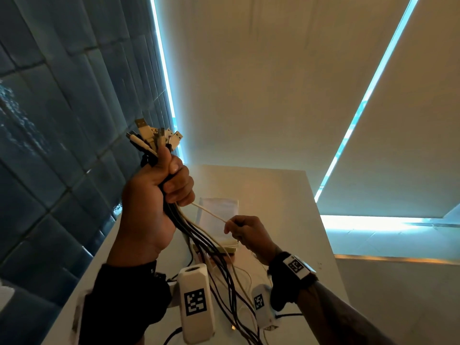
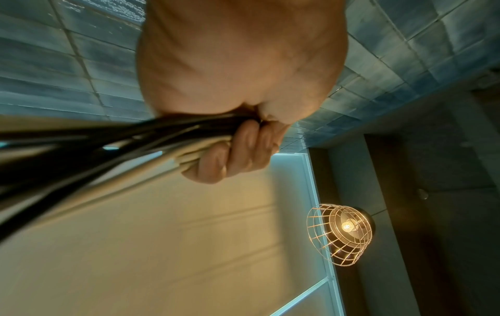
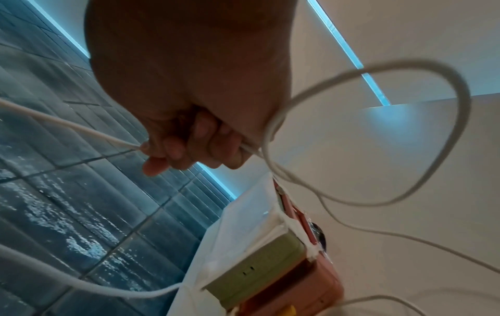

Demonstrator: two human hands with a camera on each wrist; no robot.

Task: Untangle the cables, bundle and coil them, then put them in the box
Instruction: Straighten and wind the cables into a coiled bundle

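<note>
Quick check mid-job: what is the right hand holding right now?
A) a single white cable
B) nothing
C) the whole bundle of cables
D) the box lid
A: the right hand pinches a single white cable drawn out sideways from the bundle that the left hand has in its grip.

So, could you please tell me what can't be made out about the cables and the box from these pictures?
- Cable count: the left hand wraps the bundle of cables; in the left wrist view they blur together.
- Lower cable ends: cut off by the head view's bottom edge.
- White cable: the right hand hides its run through the fingers; both ends leave the right wrist view.
- Box: its inside is not visible.
</note>
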